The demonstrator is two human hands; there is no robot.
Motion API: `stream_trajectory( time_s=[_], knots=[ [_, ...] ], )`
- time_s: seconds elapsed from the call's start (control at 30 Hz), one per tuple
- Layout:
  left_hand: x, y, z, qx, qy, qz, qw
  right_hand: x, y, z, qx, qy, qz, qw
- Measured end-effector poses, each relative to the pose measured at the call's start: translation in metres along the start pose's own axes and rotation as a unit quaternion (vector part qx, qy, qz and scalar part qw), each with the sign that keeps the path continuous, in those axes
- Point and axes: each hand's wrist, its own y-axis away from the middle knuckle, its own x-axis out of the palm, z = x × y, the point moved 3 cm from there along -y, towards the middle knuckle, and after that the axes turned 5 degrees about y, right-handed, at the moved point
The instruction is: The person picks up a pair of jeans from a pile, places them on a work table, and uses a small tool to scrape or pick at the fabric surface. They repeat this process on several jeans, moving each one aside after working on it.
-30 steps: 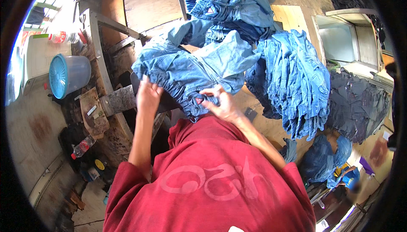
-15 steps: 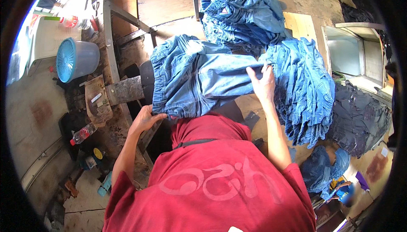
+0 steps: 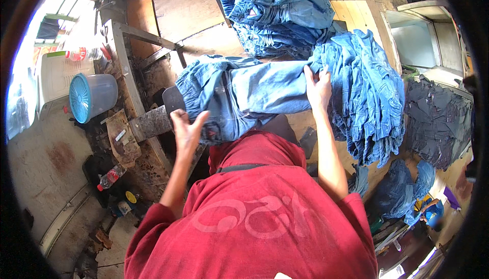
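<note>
A pair of blue denim pants (image 3: 270, 88) with a gathered waistband lies sideways across my lap. My left hand (image 3: 186, 130) is at its waistband end, the thumb spread away from the fingers over the cloth. Pinched at the leg end of the pants is my right hand (image 3: 319, 89), its fingers partly hidden by the fabric. Just right of that hand, a thick pile of similar denim pants (image 3: 364, 95) is draped in layers. A taller stack of folded denim (image 3: 280, 11) stands beyond the pants.
A clear tub with a blue lid (image 3: 99, 98) and a red-capped bottle (image 3: 112, 177) are on the left, near a wooden frame (image 3: 122, 60). Dark cloth pieces (image 3: 438, 121) are heaped at right. More denim (image 3: 395, 192) and another person (image 3: 432, 210) are at lower right.
My left hand has left its pinch on the waistband corner, moving inward and spreading its fingers. The pants lie flatter, and my right hand stays at the leg end. The view has shifted slightly.
</note>
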Motion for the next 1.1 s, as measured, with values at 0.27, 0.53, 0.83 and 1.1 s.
stream_trajectory(
  time_s=[0.27,0.53,0.83,1.1],
  knots=[
    [-0.037,0.020,0.039,0.040,-0.046,0.082,0.995,-0.008,-0.040,0.030,-0.165,0.095,-0.116,0.975],
    [-0.145,0.001,0.040,0.027,-0.325,0.164,0.931,0.018,0.053,0.023,-0.208,0.031,-0.034,0.977],
    [0.055,-0.140,-0.078,0.128,0.103,0.475,0.864,0.011,0.090,-0.045,-0.050,-0.170,0.090,0.980],
    [0.197,-0.194,-0.044,0.026,-0.188,0.602,0.775,0.018,0.077,-0.058,-0.031,-0.205,0.046,0.977]
  ],
)
